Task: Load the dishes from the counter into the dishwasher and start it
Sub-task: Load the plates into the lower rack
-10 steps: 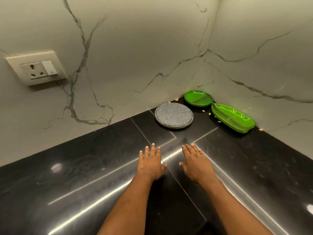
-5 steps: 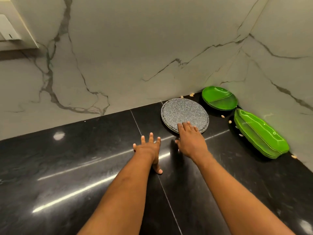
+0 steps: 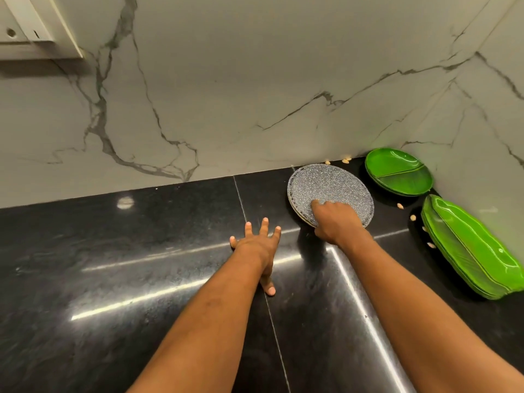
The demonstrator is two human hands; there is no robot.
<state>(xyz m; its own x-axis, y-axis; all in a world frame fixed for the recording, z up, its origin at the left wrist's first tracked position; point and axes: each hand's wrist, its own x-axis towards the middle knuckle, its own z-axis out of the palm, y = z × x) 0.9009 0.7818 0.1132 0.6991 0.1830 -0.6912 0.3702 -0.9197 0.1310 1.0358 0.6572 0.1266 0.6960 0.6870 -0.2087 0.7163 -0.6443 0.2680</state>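
Grey plate [image 3: 326, 184]: the right hand [image 3: 337, 222] lays bent fingers on its near rim, grip unclear. Left of it, the left hand [image 3: 255, 245] lies spread flat.

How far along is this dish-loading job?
Barely begun. Nothing looks loaded: the grey plate, the round green plates and the long green trays all sit on the counter, and no dishwasher is in view. In hand: the right hand rests on the grey plate's near edge, the left hand lies flat on the counter. Left: every dish, then starting the machine.
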